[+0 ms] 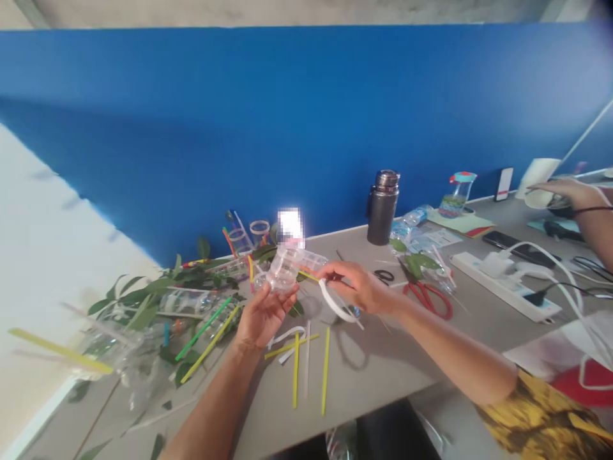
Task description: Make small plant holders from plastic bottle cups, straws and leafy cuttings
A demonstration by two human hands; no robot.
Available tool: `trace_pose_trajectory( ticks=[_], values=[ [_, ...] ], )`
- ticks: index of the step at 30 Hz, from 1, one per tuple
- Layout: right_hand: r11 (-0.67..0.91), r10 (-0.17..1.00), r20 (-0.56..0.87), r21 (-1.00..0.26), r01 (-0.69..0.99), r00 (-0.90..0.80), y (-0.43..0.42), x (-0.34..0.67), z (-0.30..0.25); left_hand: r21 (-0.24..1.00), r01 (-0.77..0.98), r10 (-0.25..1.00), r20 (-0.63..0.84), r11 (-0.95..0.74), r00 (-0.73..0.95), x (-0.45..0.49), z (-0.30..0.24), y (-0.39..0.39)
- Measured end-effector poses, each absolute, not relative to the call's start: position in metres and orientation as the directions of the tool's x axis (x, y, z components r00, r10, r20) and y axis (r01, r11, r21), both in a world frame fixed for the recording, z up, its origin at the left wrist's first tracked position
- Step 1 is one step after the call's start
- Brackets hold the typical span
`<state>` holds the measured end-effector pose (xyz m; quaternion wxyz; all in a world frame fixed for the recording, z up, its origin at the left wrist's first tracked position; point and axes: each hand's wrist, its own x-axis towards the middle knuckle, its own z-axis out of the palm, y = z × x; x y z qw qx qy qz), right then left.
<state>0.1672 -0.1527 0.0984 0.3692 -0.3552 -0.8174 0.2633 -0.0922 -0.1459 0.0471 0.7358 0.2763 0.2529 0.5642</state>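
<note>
My left hand (pixel 268 313) is turned palm up, its fingers curled round the lower part of a clear, ridged plastic bottle (pixel 283 268). The bottle is tilted above the table, and its far end is hard to make out. To the right, my right hand (pixel 355 287) pinches a white curved strip (pixel 335 305) that hangs down in a bend. A yellow straw (pixel 309 275) shows between the bottle and my right fingers; whether either touches it I cannot tell. Below the hands lie yellow straws (pixel 295 370), a pale straw (pixel 307 360) and a white strip piece (pixel 286 335).
Leafy twigs, clear bottles and coloured straws, including a green straw (pixel 204 328), crowd the left. A dark flask (pixel 383 207), red-handled scissors (pixel 428 300), a power strip (pixel 502 287) and a drink bottle (pixel 457 195) stand or lie rightward. Another person's hand (pixel 560 188) is at far right.
</note>
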Motion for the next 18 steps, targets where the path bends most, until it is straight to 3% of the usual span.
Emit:
trace_pose_trajectory(
  ticks=[6,11,18],
  values=[
    [0.584,0.772,0.377,-0.738,0.338,-0.512,-0.116,0.143,0.082,0.646,-0.738,0.975,-0.049,0.197,0.217,-0.092,0.046,-0.146],
    [0.631,0.761,0.426,-0.663,0.403,-0.489,-0.102,0.135,0.055,0.654,-0.717,0.954,-0.023,0.241,0.300,-0.089,0.049,-0.152],
    [0.653,0.751,0.400,-0.567,0.503,-0.525,-0.104,0.138,0.049,0.683,-0.687,0.957,-0.064,0.248,0.282,-0.091,0.044,-0.153]
  ],
)
